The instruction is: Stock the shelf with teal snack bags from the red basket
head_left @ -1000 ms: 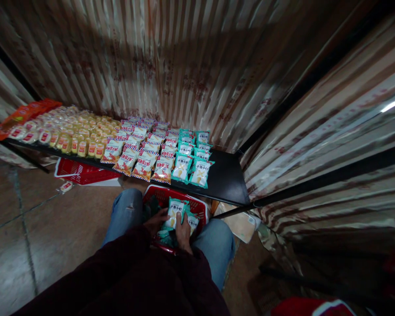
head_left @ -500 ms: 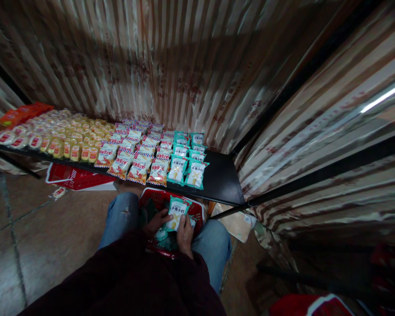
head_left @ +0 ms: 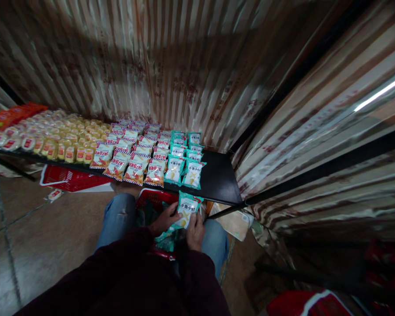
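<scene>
Between my two hands is a teal-and-white snack bag (head_left: 187, 211), its printed front facing up. My left hand (head_left: 166, 219) grips its left side, and my right hand (head_left: 195, 230) closes on the lower right edge. Under them, a red basket (head_left: 154, 194) between my knees contains more teal bags (head_left: 166, 241), partly hidden by my hands and sleeves. Just beyond stands a low black shelf (head_left: 219, 175), where two columns of teal snack bags (head_left: 192, 172) lie beside rows of white-and-orange snack bags (head_left: 135, 166).
Small round wrapped cakes (head_left: 61, 136) and orange packs (head_left: 16, 115) fill the shelf's left part. Below it sits another red basket (head_left: 66, 177), near a wrapped piece (head_left: 55, 194) on the floor. A black frame bar (head_left: 283, 184) slants past the right end, and striped curtains hang behind.
Both hands have moved the teal snack bag to the right and slightly up, toward the shelf's front edge. The view has shifted a little.
</scene>
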A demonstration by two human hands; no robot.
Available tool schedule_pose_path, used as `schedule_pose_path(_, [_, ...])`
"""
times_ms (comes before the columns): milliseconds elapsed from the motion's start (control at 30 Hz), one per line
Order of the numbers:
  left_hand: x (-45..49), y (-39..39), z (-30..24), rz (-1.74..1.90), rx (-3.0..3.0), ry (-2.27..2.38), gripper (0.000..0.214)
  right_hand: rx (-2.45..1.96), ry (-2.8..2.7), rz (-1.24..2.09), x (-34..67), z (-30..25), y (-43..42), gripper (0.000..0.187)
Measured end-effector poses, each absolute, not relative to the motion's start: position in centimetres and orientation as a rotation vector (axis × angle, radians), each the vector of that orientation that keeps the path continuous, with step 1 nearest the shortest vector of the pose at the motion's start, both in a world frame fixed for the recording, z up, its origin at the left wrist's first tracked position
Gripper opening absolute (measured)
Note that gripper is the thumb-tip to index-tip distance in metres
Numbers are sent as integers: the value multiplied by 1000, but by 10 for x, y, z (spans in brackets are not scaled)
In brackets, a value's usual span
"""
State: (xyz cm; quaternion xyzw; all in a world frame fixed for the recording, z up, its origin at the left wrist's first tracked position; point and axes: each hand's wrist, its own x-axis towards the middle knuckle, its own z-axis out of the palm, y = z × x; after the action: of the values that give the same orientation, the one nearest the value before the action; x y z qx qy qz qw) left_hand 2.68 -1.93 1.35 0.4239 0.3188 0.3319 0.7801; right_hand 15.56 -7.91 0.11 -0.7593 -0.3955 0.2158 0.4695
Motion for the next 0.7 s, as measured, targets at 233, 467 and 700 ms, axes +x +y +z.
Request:
schedule_pose_path(233, [63, -16, 22, 773, 1000, 633, 73, -1922, -949, 475, 182, 22, -76, 75])
schedule_pose_path(467, [98, -11, 26, 843, 1220, 822, 48, -1930, -896, 410, 207, 32, -64, 74])
schedule_pose_path(700, [130, 2, 54, 768, 1544, 1055, 47, -1937, -834, 370, 237, 43, -43, 75])
